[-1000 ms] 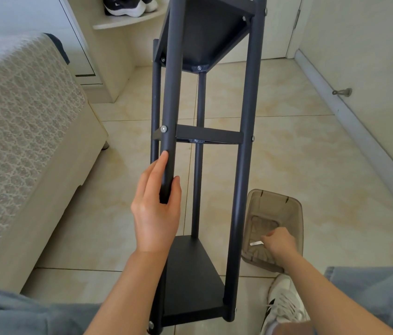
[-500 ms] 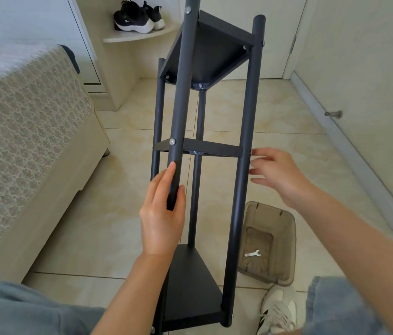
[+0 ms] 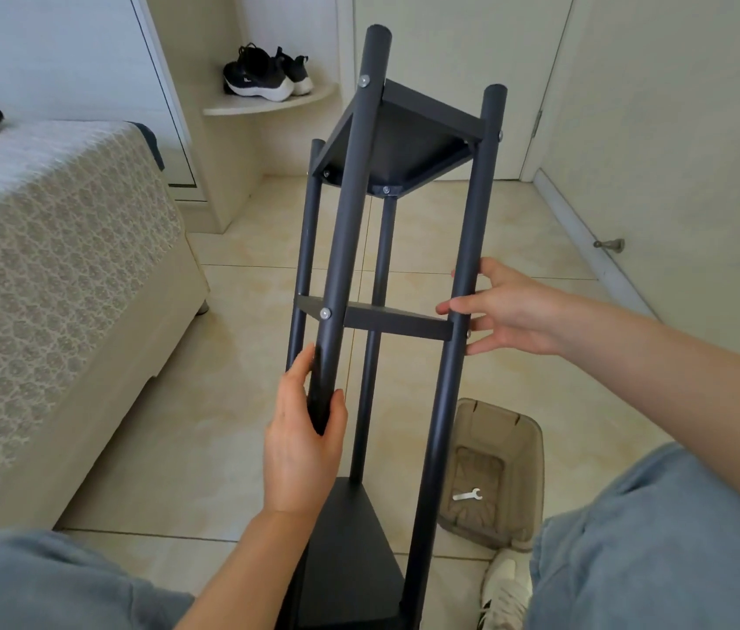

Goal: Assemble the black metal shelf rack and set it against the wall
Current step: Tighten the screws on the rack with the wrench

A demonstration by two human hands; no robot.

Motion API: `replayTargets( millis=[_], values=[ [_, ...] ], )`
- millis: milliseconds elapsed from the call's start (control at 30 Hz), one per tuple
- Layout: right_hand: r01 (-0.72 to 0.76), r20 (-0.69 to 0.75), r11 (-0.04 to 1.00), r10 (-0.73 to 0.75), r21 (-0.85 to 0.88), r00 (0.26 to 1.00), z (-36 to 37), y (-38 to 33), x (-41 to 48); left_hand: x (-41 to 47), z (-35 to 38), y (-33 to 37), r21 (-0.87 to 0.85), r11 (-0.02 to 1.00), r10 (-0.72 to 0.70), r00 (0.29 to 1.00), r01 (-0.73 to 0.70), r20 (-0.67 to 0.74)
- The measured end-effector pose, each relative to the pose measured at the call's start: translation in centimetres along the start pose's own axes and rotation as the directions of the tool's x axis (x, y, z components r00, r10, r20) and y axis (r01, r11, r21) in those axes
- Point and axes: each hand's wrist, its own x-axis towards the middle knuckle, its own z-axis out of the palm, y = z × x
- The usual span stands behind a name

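Note:
The black metal shelf rack (image 3: 463,247) leans away from me over the tiled floor, with three shelves bolted between its round posts. My left hand (image 3: 302,441) grips the near left post just below the middle shelf. My right hand (image 3: 506,311) touches the near right post at the height of the middle shelf, fingers spread and mostly straight, one fingertip across the post. The rack's lower end is hidden between my knees.
A brown translucent plastic bin (image 3: 525,447) with a small silver wrench (image 3: 468,494) in it stands on the floor at the right. A bed (image 3: 54,275) fills the left side. The wall with a doorstop (image 3: 609,244) runs along the right. Black sneakers (image 3: 265,75) sit on a corner shelf.
My right hand left the wrench in the bin and rose to the rack's right post. The view tilted up, and the left hand kept its grip on the left post.

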Motion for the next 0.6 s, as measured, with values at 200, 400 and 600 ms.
replayTargets(
  millis=[200, 400, 600],
  values=[
    [0.009, 0.015, 0.999, -0.010, 0.037, 1.000, 0.8, 0.0, 0.2, 2.1, -2.3, 1.5, 0.056, 0.998, -0.002, 1.000, 0.003, -0.022],
    [-0.027, 0.015, 0.995, 0.025, 0.100, 1.000, 1.4, 1.0, 0.8, 8.7, -3.0, 4.7, 0.030, 0.999, -0.035, 0.989, 0.031, 0.145],
    [-0.010, 0.006, 0.992, 0.009, 0.128, 1.000, 1.6, 1.2, 1.6, 12.7, -3.1, 4.8, -0.070, 0.974, -0.182, 0.932, 0.213, 0.312]
  ],
)
